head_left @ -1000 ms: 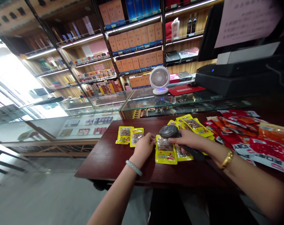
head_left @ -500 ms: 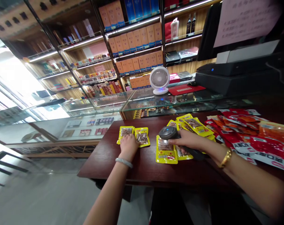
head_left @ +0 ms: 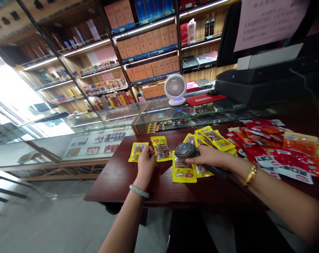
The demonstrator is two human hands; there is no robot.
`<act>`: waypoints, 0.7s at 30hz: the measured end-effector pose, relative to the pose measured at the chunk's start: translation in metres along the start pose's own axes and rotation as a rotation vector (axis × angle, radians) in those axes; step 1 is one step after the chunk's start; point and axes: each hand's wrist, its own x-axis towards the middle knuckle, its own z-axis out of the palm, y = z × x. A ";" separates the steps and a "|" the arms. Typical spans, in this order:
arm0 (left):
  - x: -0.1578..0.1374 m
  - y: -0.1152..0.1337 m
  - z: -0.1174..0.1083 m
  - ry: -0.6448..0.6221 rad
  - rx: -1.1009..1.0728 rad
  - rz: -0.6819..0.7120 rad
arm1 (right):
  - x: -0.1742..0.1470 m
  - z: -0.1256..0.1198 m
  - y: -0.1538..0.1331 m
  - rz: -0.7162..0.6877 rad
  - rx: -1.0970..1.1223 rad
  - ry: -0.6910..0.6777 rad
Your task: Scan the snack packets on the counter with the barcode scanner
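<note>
My right hand point(head_left: 205, 157) is wrapped round the handle of a black barcode scanner point(head_left: 185, 150). The scanner's head is over a yellow snack packet point(head_left: 184, 172) that lies flat on the dark wooden table point(head_left: 117, 182). More yellow packets point(head_left: 217, 140) are heaped just behind that hand. On the left, my left hand point(head_left: 147, 161) has its fingers curled in between two yellow packets, the left one point(head_left: 137, 151) and the right one point(head_left: 161, 149). Its thumb is at the right packet's edge; whether it pinches anything is hidden.
A pile of red and orange snack packets point(head_left: 278, 147) covers the table's right side. Behind the table stands a glass display counter point(head_left: 149, 117) bearing a white fan point(head_left: 175, 88), a red mat point(head_left: 205, 99) and a black cash register machine point(head_left: 254, 88). Shelves with boxes point(head_left: 149, 44) line the wall.
The right packet by my left hand has turned and slid away from the left packet. My left hand has drawn back slightly, its fingers now curled. The scanner stays over the same packet.
</note>
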 end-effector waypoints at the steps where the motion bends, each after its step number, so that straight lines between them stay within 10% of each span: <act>1: 0.001 0.003 0.000 0.022 -0.018 0.008 | 0.000 0.001 -0.001 -0.010 -0.001 -0.004; 21: 0.021 0.054 0.043 0.000 -0.157 0.036 | -0.012 -0.023 0.011 0.024 0.135 0.150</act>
